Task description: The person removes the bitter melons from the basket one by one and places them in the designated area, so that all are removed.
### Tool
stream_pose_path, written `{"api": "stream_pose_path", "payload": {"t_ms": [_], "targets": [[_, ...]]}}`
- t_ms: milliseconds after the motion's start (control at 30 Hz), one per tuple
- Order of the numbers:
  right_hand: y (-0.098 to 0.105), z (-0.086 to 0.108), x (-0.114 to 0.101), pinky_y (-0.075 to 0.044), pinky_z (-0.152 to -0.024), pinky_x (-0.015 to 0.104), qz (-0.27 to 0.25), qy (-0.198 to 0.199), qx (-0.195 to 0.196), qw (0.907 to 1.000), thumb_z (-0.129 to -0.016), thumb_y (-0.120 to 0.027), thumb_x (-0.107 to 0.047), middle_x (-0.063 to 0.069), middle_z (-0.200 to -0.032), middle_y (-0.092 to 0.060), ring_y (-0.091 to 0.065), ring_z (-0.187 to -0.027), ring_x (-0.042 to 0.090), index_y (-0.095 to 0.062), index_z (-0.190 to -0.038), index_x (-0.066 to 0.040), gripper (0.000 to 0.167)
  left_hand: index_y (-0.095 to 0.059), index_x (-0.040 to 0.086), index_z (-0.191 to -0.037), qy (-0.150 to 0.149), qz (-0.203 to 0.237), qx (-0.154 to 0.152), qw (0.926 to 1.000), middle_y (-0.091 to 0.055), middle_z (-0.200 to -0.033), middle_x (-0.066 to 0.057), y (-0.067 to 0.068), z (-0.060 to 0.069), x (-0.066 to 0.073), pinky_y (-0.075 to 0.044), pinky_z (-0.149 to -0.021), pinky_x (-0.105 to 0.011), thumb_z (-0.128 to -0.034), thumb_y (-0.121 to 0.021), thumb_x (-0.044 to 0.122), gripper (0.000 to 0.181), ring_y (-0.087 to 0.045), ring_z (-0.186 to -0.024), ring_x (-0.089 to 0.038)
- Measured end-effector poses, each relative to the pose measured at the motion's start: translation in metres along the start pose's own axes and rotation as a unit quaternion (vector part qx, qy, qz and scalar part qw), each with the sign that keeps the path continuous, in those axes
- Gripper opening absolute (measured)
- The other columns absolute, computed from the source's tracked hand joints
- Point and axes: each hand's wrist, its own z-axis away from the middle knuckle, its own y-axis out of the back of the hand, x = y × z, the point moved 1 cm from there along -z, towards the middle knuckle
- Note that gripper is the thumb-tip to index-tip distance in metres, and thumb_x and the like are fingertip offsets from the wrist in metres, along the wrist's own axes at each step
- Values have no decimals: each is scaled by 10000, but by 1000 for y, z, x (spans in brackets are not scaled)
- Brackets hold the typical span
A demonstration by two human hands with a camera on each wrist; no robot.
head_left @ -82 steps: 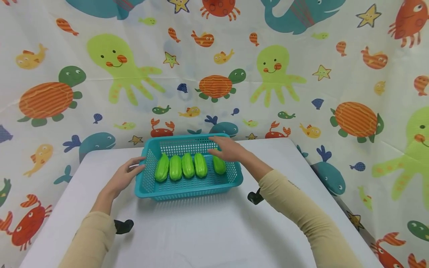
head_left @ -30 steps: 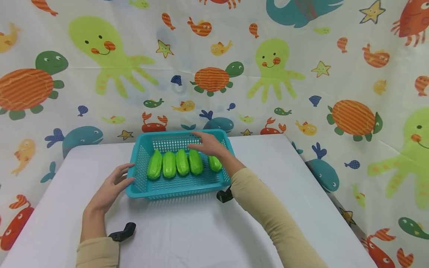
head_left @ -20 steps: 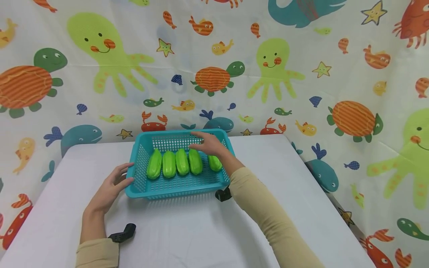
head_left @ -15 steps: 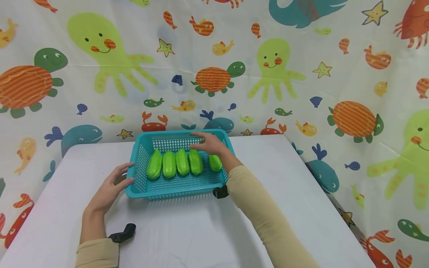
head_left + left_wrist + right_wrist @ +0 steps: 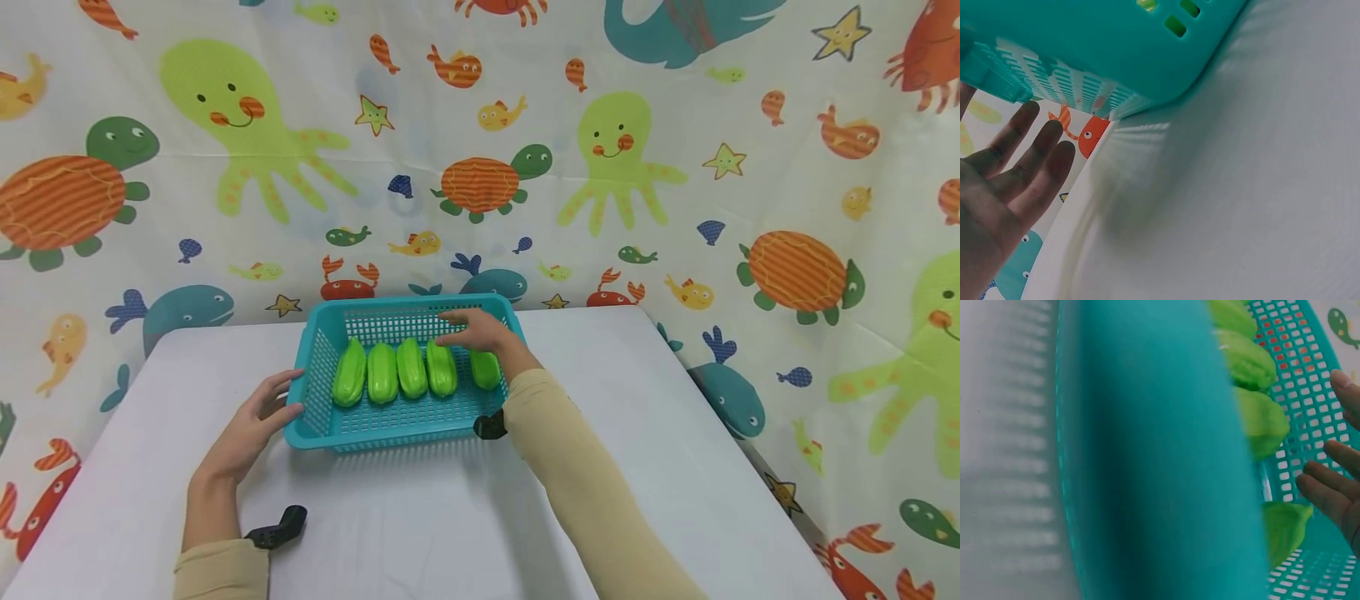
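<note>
Several bright green ribbed vegetables [image 5: 382, 372], gourd-like and glossy, lie side by side in a turquoise plastic basket [image 5: 408, 432]. A gap parts the rightmost green vegetable [image 5: 484, 372] from the others; my right wrist partly hides it. Over this right part of the basket my right hand [image 5: 483, 331] hovers, fingers extended and apart, holding nothing. The right wrist view shows its fingers [image 5: 1329, 487] above the vegetables. At the basket's left rim my left hand [image 5: 251, 423] touches with its fingertips. Its lower fingers [image 5: 1032, 153] are extended beneath the rim in the left wrist view.
The basket stands near the back of a white table [image 5: 420, 525]. Behind and beside the table hangs a curtain [image 5: 517, 108] printed with sea animals. Black wrist-worn devices [image 5: 279, 527] stick out from both wrists.
Compared with 2.7 s ago, my right hand has shifted left over the basket and slightly lowered. My left hand stays at the left rim. The head view has turned slightly. The vegetables keep their places.
</note>
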Motion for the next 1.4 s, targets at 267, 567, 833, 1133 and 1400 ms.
{"api": "stream_pose_path", "payload": {"t_ms": [267,567,833,1133,1400], "targets": [[-3,-2,3,-512,-958,399,-236,-203,-122,9994,-930,-663,-382,138,-1473,-463,-568,-1214,317,-468,-1464,-168,607,-237,292,-1550,-22,-6,-14,10000,-104,-1617,-181,0,1,2,-190,-1019,-776,-992,-558,370,648,-115,-1435,-509],[-4,-6,4,-538,-905,346,-12,-223,-354,9991,-946,-646,-367,125,-1483,-453,-609,-1155,319,-488,-1447,-144,571,-238,279,-1551,-11,-51,-14,10000,-105,-1619,-176,-2,3,3,-200,-1019,-772,-988,-564,377,657,-125,-1434,-508],[7,-11,-1,-551,-883,322,-66,-170,-419,9990,-930,-676,-332,119,-1464,-478,-600,-1173,278,-525,-1419,-134,548,-245,281,-1548,-55,-31,-6,10000,-115,-1615,-182,-3,1,2,-205,-1022,-769,-989,-567,371,651,-134,-1431,-511],[9,-15,3,-559,-844,300,-21,25,-478,9989,-914,-678,-399,123,-1442,-503,-617,-1143,249,-544,-1406,-157,565,-251,275,-1546,-35,12,2,10000,-129,-1609,-190,-7,1,-1,-212,-1029,-759,-984,-575,374,656,-143,-1427,-514],[4,-21,11,-534,-924,367,58,43,-724,9974,-939,-670,-307,132,-1456,-485,-539,-1256,286,-504,-1436,-141,550,-244,279,-1548,-27,6,20,10000,-134,-1607,-195,-7,3,-1,-207,-1023,-767,-986,-571,372,656,-140,-1427,-516]]}}
